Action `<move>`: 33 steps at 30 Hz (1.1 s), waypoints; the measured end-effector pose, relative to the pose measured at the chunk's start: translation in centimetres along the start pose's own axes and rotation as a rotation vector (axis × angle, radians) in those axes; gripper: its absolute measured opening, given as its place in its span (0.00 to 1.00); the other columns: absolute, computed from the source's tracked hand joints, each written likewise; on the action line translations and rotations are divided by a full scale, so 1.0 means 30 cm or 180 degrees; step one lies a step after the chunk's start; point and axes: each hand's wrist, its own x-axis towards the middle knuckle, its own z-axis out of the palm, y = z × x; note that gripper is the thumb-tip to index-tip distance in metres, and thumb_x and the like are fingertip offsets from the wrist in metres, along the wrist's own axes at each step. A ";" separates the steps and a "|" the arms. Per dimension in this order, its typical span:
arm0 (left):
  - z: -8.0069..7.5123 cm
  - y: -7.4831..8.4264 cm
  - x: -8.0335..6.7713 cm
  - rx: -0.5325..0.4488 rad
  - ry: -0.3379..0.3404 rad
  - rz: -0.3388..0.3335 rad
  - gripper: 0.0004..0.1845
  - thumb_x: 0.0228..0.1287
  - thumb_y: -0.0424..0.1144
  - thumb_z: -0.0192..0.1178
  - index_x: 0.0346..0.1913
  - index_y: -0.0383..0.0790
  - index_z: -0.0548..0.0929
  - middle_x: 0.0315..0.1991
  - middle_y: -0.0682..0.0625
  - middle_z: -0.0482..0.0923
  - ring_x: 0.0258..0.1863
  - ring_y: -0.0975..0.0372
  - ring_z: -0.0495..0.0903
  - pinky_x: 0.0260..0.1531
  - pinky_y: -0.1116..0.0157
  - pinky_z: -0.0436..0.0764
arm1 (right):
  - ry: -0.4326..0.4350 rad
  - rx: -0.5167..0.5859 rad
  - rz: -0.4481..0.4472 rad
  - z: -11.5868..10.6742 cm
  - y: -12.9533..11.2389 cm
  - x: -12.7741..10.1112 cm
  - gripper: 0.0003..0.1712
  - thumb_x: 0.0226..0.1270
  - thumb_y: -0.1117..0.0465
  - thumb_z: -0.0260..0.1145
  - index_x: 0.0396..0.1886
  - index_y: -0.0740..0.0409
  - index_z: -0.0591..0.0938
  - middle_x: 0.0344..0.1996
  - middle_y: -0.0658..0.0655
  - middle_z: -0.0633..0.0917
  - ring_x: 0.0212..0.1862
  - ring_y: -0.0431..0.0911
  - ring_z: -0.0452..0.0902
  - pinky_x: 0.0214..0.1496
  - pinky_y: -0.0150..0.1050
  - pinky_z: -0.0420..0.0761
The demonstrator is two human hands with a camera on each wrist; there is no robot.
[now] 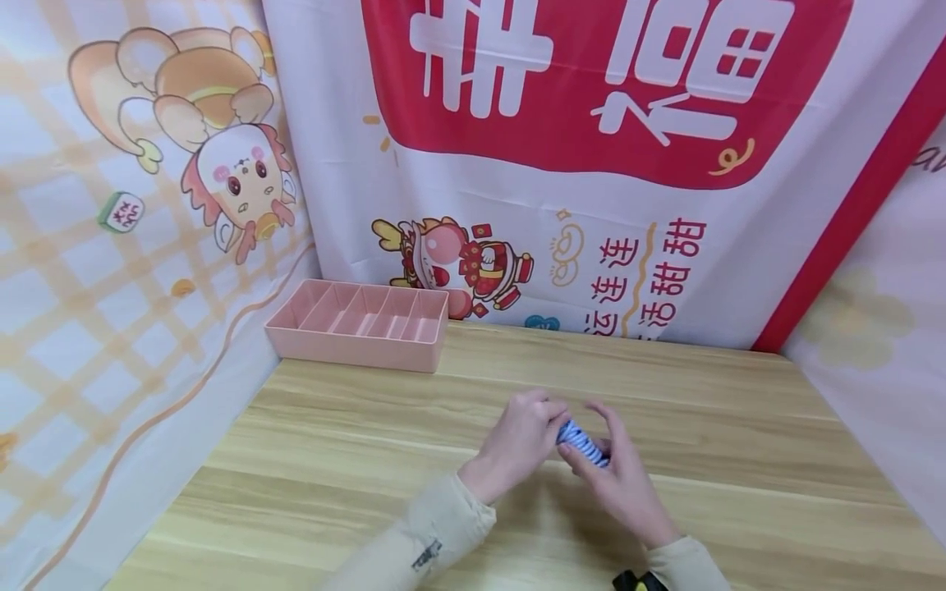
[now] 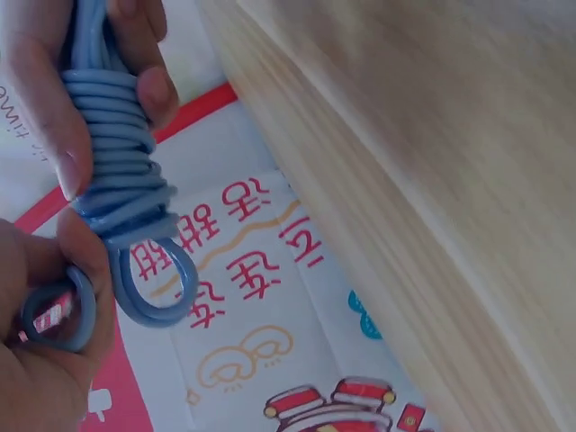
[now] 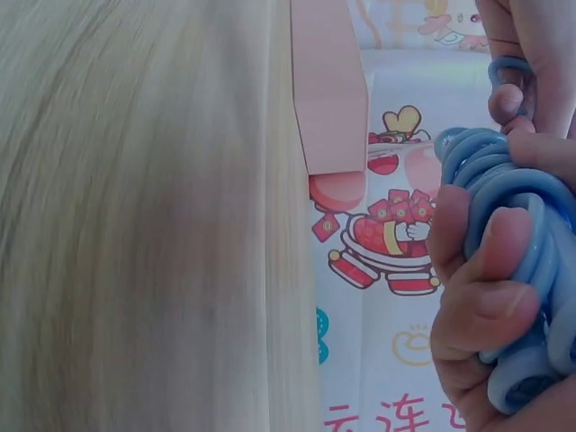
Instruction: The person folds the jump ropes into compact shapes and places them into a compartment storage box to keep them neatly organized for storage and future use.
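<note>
Coiled blue plastic-coated cable [image 1: 584, 443], wound into a tight bundle, sits between both hands just above the middle of the light wooden desk [image 1: 369, 460]. The left hand [image 1: 517, 443] pinches one end of the bundle, its fingers curled round a small loop of the cable, as the left wrist view shows: a loop [image 2: 157, 283] sticks out below the stacked turns [image 2: 112, 135], and the thumb and a finger press the coil from both sides. The right hand [image 1: 621, 484] grips the other end, fingers wrapped over the turns; in the right wrist view its fingertips [image 3: 490, 261] press into the blue windings [image 3: 540, 234].

Both sleeves are pale beige, and a dark strap shows at the right wrist [image 1: 636, 581].

Further off, at the far left of the desk, stands a pink plastic organiser tray [image 1: 358, 345] divided into narrow compartments, set against the backdrop. Behind the desk hangs a white and red printed cloth banner [image 1: 591, 164] with large characters and cartoon figures, and a checked cartoon cloth [image 1: 148, 205] covers the left side.
</note>
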 end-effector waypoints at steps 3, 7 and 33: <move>-0.007 -0.013 -0.006 0.0358 -0.0023 0.0586 0.09 0.64 0.30 0.66 0.46 0.37 0.88 0.34 0.50 0.80 0.32 0.69 0.77 0.34 0.83 0.74 | -0.0110 0.0025 -0.0065 -0.007 0.002 -0.003 0.36 0.68 0.61 0.68 0.74 0.47 0.66 0.33 0.60 0.83 0.26 0.50 0.79 0.21 0.43 0.80; -0.018 -0.028 -0.012 0.0543 -0.0045 0.1104 0.13 0.62 0.26 0.65 0.48 0.38 0.87 0.36 0.49 0.78 0.34 0.66 0.77 0.37 0.83 0.73 | -0.0130 0.0229 0.0121 -0.012 0.022 -0.002 0.27 0.70 0.54 0.66 0.67 0.39 0.75 0.30 0.62 0.79 0.18 0.45 0.71 0.10 0.39 0.72; 0.057 0.007 0.008 -0.4618 0.1238 -0.1768 0.12 0.59 0.34 0.71 0.42 0.28 0.86 0.43 0.34 0.83 0.34 0.58 0.85 0.46 0.59 0.82 | 0.0698 0.0461 0.0035 0.016 0.008 0.002 0.25 0.71 0.58 0.65 0.67 0.48 0.76 0.28 0.62 0.79 0.15 0.44 0.69 0.09 0.38 0.70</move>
